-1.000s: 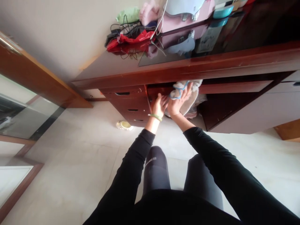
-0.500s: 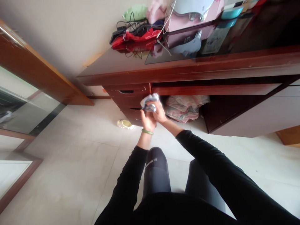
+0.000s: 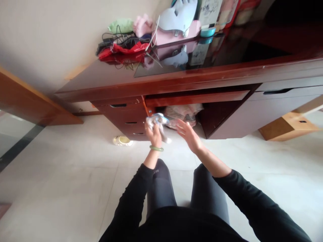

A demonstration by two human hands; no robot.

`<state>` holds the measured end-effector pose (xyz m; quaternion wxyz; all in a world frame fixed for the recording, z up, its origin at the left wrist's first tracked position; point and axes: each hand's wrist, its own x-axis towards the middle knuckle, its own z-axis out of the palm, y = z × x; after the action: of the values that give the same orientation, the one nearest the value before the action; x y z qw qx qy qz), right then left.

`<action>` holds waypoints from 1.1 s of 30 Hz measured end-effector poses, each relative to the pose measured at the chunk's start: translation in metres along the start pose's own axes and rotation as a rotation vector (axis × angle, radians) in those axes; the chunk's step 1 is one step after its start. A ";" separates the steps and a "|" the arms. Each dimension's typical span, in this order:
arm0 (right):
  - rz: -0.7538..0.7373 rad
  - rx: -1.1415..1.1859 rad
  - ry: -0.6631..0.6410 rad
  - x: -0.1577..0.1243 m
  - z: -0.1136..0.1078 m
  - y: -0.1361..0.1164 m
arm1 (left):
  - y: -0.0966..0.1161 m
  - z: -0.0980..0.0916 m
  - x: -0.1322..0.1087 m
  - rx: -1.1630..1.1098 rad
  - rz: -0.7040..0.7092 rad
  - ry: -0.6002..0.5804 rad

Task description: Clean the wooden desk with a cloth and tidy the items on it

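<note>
My left hand (image 3: 154,136), with a green bangle (image 3: 156,148) at its wrist, is closed around a crumpled white-and-blue cloth (image 3: 158,120). Part of the cloth hangs down on the right side of the hand, somewhat blurred. To the right, my right hand (image 3: 188,135) is apart from the cloth, its fingers stretched out and holding nothing. Both hands are in front of the dark red desk (image 3: 161,82), below its top edge. Behind them, folded patterned fabric (image 3: 188,112) lies in the open compartment.
On the desktop are a red bag (image 3: 126,50), a green pouch (image 3: 121,26), a pink case (image 3: 176,33), a white face-shaped mask (image 3: 178,16) and a turquoise container (image 3: 208,32). A pale shoe (image 3: 122,140) stands on the floor by the drawers. A wooden box (image 3: 285,127) is at the right.
My right hand has let go of the cloth and moved off to the right, fingers opening. The cloth stays in my left hand and now hangs looser. The view has shifted right.
</note>
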<state>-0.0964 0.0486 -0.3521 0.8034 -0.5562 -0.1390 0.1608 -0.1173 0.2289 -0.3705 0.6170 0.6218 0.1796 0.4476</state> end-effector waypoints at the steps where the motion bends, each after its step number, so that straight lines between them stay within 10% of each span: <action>1: -0.036 -0.036 0.046 -0.012 -0.015 -0.004 | 0.007 0.005 0.017 0.064 0.139 0.023; 4: -0.059 -0.109 0.215 -0.049 -0.065 -0.007 | 0.024 0.018 0.070 0.400 0.505 -0.095; 10: -0.026 -0.143 0.608 -0.134 -0.169 0.010 | 0.028 0.069 0.114 0.803 0.748 -0.520; 15: 0.002 -0.106 0.820 -0.188 -0.220 0.014 | 0.047 0.168 0.070 0.926 1.097 -0.924; 23: 0.081 -0.008 0.832 -0.213 -0.242 0.031 | 0.108 0.298 -0.031 1.087 1.482 -1.049; 28: 0.172 -0.007 0.741 -0.202 -0.230 0.052 | 0.101 0.290 -0.033 0.975 1.384 -1.306; 30: 0.189 -0.014 0.692 -0.194 -0.223 0.056 | 0.085 0.262 -0.016 0.728 1.099 -1.402; 33: 0.198 -0.024 0.620 -0.182 -0.215 0.058 | 0.053 0.194 0.019 0.583 0.727 -1.232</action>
<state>-0.1813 -0.1899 -0.4879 0.7814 -0.5988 0.1654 0.0595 0.0263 0.1166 -0.2834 0.2309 0.9160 -0.3012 0.1298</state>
